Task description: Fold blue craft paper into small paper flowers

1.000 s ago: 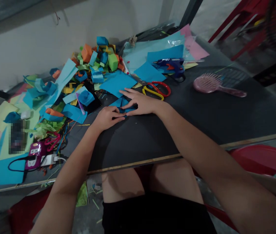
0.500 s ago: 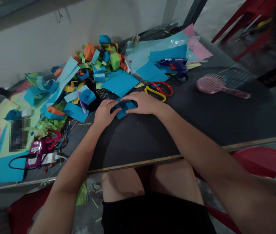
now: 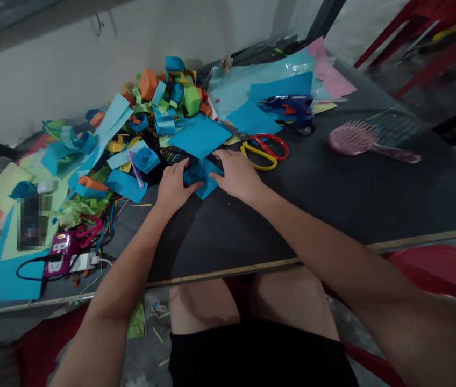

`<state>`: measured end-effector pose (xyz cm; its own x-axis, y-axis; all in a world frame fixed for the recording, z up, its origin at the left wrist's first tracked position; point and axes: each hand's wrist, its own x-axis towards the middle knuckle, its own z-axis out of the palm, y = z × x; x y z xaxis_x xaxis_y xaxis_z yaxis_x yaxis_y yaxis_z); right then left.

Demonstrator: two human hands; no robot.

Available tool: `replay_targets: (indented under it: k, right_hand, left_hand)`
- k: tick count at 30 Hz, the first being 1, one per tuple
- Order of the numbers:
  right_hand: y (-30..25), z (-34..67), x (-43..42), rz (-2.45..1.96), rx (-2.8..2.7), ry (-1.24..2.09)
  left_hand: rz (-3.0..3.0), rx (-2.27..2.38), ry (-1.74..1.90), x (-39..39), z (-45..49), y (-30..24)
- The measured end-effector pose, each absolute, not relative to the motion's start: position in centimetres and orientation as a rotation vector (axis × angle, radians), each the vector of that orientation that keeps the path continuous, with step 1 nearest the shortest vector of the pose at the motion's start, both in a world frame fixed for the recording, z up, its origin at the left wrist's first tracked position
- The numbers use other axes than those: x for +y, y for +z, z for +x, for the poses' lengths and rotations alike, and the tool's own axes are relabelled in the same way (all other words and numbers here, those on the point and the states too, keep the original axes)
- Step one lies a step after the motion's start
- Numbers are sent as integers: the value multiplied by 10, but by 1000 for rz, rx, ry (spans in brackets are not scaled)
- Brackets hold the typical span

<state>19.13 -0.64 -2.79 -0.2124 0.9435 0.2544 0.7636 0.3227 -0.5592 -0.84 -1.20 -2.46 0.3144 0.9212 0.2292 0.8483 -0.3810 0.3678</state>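
A small square of blue paper (image 3: 208, 185) with crease lines lies on the dark tabletop before me. My left hand (image 3: 173, 189) rests at its left side, thumb stretched over the paper and fingers spread apart. On the other side my right hand (image 3: 239, 176) is open too, its thumb and index finger parted at the paper's right edge. Neither hand pinches the sheet. Just behind lies a larger blue sheet (image 3: 200, 136). Scissors with one red and one yellow handle (image 3: 266, 156) lie beyond my right hand.
A heap of coloured folded paper pieces (image 3: 191, 101) stands at the back. A glue gun (image 3: 292, 106) and a pink hairbrush (image 3: 355, 140) lie to the right. At left are a purple power strip (image 3: 61, 250), a white charger (image 3: 83, 262) and paper scraps. The table's front edge (image 3: 228, 270) runs above my lap.
My hands have moved apart and the fingers have opened, uncovering more of the small blue paper. The view has shifted slightly; the other things lie as before.
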Motion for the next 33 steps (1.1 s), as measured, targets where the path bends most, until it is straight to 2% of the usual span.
replay_targets:
  k: [6, 10, 20, 25, 33]
  right_hand:
    - [-21, 187, -11, -1515, -1951, 652]
    - [-14, 192, -5, -1490, -1882, 859]
    - [-11, 196, 1, -1101, -1694, 1501]
    - [-12, 193, 3, -1104, -1494, 1575]
    - [-16, 186, -1, -1042, -1418, 1305]
  left_hand:
    - [2218, 1567, 561, -12, -8, -15]
    - [2153, 1406, 690, -12, -9, -14]
    - [1709, 1138, 1075, -7, -13, -26]
    - [1500, 1009, 1113, -3, -13, -31]
    - [1459, 1095, 1195, -8, -6, -28]
